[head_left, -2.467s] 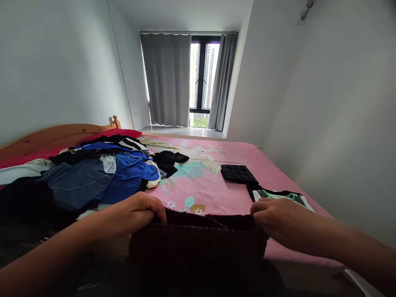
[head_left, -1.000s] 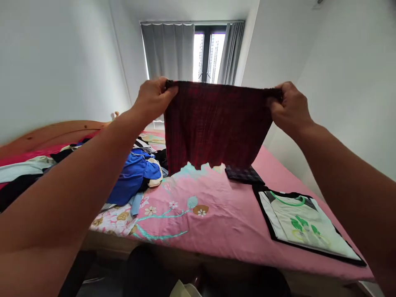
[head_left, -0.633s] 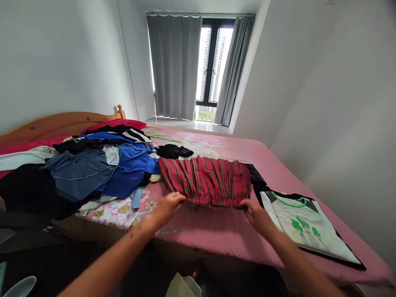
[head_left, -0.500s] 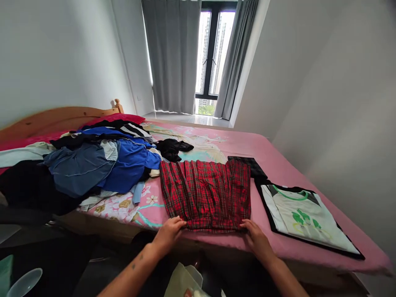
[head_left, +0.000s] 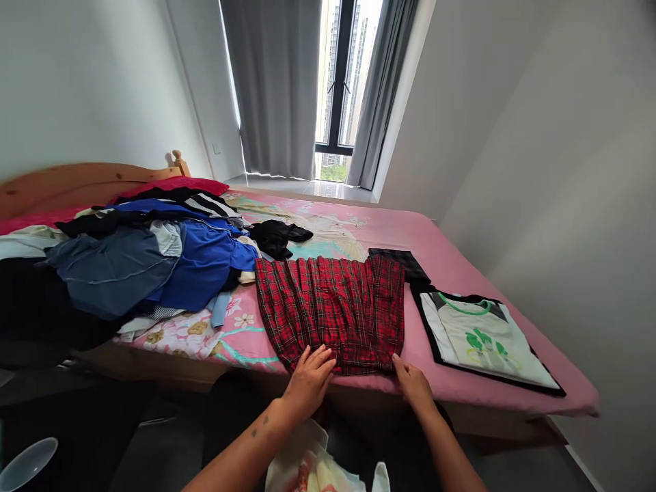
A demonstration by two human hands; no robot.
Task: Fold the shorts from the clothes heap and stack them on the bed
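Note:
A red plaid pleated skirt (head_left: 328, 301) lies spread on the bed, its narrower edge towards me at the mattress edge. My left hand (head_left: 310, 379) rests on the left part of that near edge, its fingers stretched out flat over the cloth. At the near right corner, my right hand (head_left: 413, 383) holds the cloth between thumb and fingers; the thumb is partly hidden. Beyond the skirt's right side lies a folded dark checked garment (head_left: 402, 263). To the right is a folded white shirt with green print (head_left: 482, 335), lying on a black garment (head_left: 435, 345).
A heap of clothes (head_left: 195, 266) covers the left side of the bed (head_left: 394, 222), with a black garment (head_left: 277, 236) beside it. Below my arms is a pale bag (head_left: 318, 458). A translucent bowl (head_left: 28, 465) shows at lower left.
My left hand has moved right from the skirt's near left corner and now lies flat on the cloth. My right hand stays at the right corner. The view has shifted slightly.

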